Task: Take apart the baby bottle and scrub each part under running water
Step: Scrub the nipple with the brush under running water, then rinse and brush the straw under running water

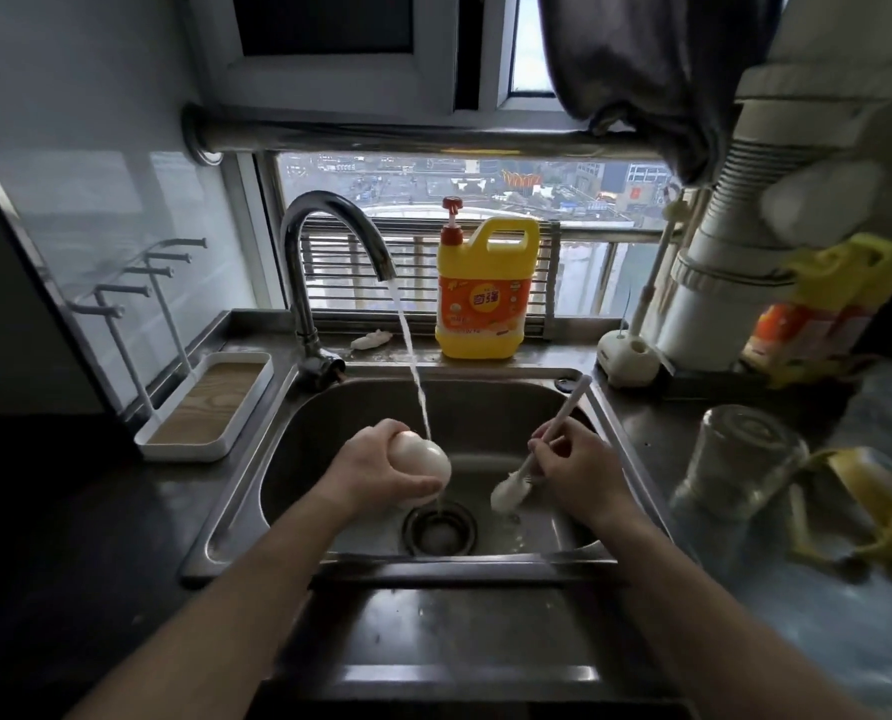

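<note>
1. Left grip [376, 472] curls round a white bottle part [425, 462] at the water stream [413, 366], over the sink [490, 407].
2. Right grip [576, 467] pinches a brush [511, 493], at 3 o'clock of the part.
3. Soap jug [485, 288] stands at 12 o'clock.

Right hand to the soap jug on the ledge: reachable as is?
Likely yes: the soap jug stands on the ledge behind the sink, nothing between it and the right hand. But that hand grips the brush, so pumping would be awkward.

The yellow detergent jug [487, 283] bears a label seemingly reading "奇强".
</note>
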